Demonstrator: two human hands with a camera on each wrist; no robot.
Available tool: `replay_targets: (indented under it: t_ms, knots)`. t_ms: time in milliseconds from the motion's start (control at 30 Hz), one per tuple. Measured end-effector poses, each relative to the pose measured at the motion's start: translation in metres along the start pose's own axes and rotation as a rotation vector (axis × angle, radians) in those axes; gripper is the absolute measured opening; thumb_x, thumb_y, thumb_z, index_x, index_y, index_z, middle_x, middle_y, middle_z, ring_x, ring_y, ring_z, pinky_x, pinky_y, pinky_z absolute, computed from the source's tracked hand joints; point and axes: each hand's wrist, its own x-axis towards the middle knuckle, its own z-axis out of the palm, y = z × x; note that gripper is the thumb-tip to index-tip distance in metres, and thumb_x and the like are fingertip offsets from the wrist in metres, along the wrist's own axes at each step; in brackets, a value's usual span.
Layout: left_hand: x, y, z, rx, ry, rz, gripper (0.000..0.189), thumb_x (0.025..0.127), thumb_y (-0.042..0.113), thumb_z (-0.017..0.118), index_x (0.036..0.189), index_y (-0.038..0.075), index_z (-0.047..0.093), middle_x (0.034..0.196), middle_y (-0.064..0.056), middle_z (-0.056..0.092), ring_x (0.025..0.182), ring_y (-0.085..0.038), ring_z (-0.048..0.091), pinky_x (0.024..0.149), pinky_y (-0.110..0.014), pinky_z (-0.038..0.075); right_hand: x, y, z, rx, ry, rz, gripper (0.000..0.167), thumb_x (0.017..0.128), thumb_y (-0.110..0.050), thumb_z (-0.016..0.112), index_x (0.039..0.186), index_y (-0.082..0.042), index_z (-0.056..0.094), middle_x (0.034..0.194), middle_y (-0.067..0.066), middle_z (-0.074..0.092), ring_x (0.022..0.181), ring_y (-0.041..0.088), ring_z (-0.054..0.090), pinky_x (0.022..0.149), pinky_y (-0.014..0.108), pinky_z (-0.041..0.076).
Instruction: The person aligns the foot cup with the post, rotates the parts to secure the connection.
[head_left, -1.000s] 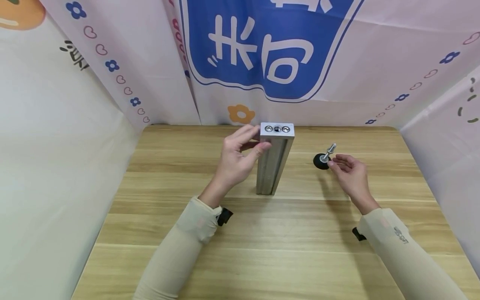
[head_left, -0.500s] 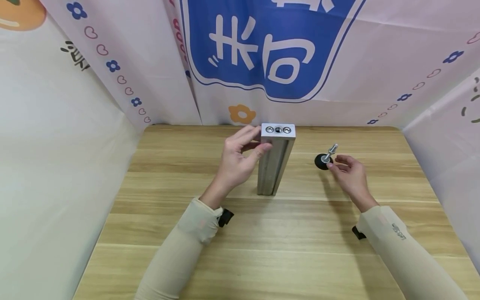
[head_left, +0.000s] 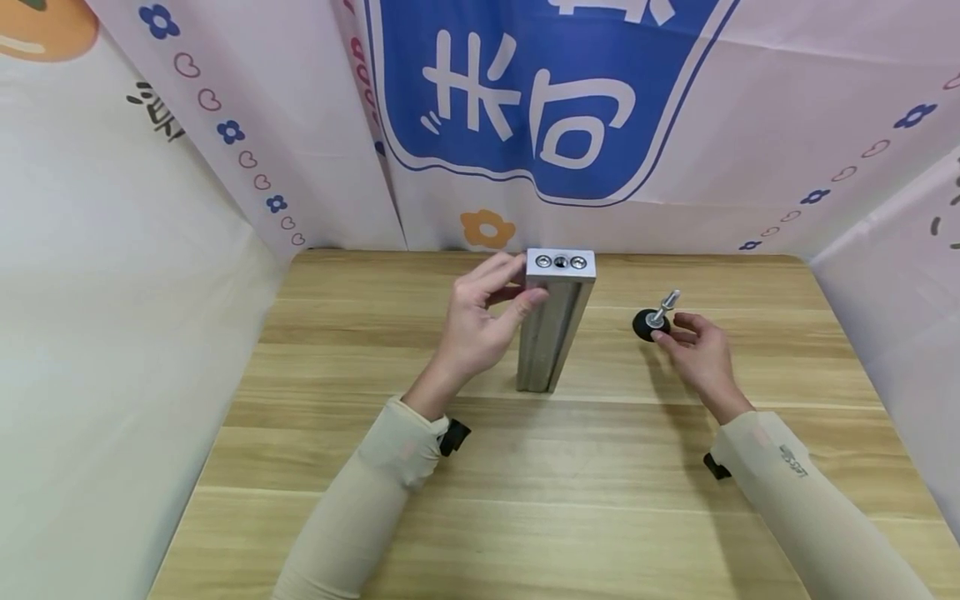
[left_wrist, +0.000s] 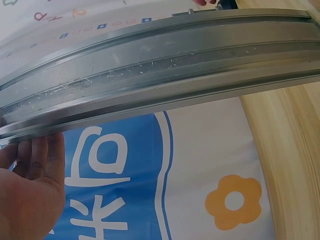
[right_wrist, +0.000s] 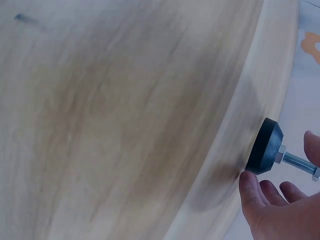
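Note:
An aluminium profile (head_left: 546, 333) stands upright on the table, its silver end plate (head_left: 561, 265) facing up with two socket-head screws and a hole between them. Near the top, my left hand (head_left: 480, 321) grips it between thumb and fingers. In the left wrist view those fingers (left_wrist: 40, 155) curl behind the grooved profile (left_wrist: 165, 65). To the right, a levelling foot (head_left: 651, 325) sits with its black base down and its threaded bolt up. My right hand (head_left: 701, 354) is beside it, fingers loosely bent; one fingertip (right_wrist: 248, 181) is right at the rim of the base (right_wrist: 265, 145).
The wood-grain table (head_left: 480, 533) ends at a printed cloth backdrop (head_left: 720, 167) behind the profile. White cloth walls (head_left: 112, 333) stand on both sides. Each wrist carries a small black strap piece (head_left: 453, 436).
My right hand has shifted slightly left, closer in to the levelling foot. My left hand keeps its grip on the profile. The whole head view has drifted a little.

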Motion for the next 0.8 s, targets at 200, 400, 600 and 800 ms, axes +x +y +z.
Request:
replay_targets:
  t_ms: [200,400,600,800]
  knots:
    - [0.000,-0.001,0.001,-0.010,0.005,0.006,0.037,0.093,-0.007,0.074,0.128,-0.015,0.066,0.112,-0.026,0.070,0.097,-0.037,0.074,0.091,-0.031,0.066,0.005,0.001,0.001,-0.022,-0.017,0.024,0.068,0.103,-0.028,0.070,0.154,0.008,0.043,0.152,0.034,0.052,0.136,0.047,0.058,0.074,-0.001,0.048]
    - [0.000,-0.001,0.000,-0.012,0.006,0.009,0.037,0.092,-0.007,0.074,0.128,-0.015,0.066,0.111,-0.026,0.070,0.096,-0.037,0.074,0.092,-0.031,0.066,0.010,0.001,0.002,-0.075,-0.030,0.040,0.068,0.103,-0.029,0.070,0.155,0.004,0.042,0.153,0.030,0.052,0.138,0.043,0.056,0.082,0.005,0.052]
    - [0.000,-0.003,0.001,-0.018,0.005,0.014,0.037,0.092,-0.008,0.074,0.127,-0.016,0.066,0.112,-0.027,0.070,0.096,-0.037,0.074,0.092,-0.031,0.066,0.014,0.000,0.006,-0.084,-0.027,0.035,0.072,0.101,-0.023,0.073,0.156,0.009,0.038,0.155,0.034,0.048,0.142,0.047,0.051,0.118,0.050,0.050]
    - [0.000,-0.004,0.001,-0.011,0.010,0.018,0.036,0.092,-0.008,0.075,0.127,-0.016,0.067,0.111,-0.026,0.070,0.095,-0.037,0.074,0.092,-0.031,0.066,0.017,0.000,0.009,-0.111,-0.014,0.050,0.075,0.099,-0.021,0.074,0.156,0.010,0.036,0.154,0.036,0.047,0.143,0.050,0.048,0.121,0.057,0.044]
